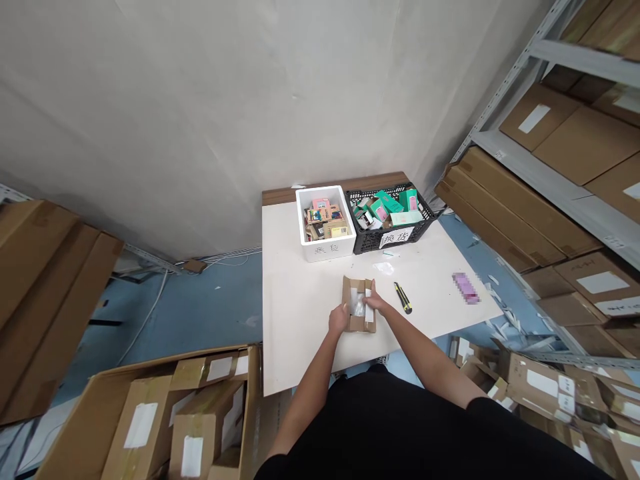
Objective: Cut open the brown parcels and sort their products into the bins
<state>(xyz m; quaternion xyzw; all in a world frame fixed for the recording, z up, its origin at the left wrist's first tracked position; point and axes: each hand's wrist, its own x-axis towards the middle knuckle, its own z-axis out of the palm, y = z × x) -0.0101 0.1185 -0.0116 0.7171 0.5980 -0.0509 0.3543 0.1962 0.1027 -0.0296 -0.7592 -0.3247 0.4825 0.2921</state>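
A small cardboard box (pixel 361 325) lies with its flaps apart on the white table, and something clear and whitish, perhaps plastic wrapping (pixel 357 303), shows inside. My left hand (pixel 339 319) grips the box's left side. At the opposite side, my right hand (pixel 373 300) holds the right flap, which bears a white label; some of its fingers reach over the opening. Just right of the box rests a yellow-and-black utility knife (pixel 403 298), touched by neither hand. A scrap of clear plastic (pixel 384 268) lies behind the box.
At the table's back stand a white foam bin (pixel 327 251) of small packets and a black crate (pixel 367 243) of green and white boxes. A blurred purple item (pixel 466 288) lies right. A large carton (pixel 95 407) of boxes stands lower left; shelves (pixel 520 150) hold cartons at right.
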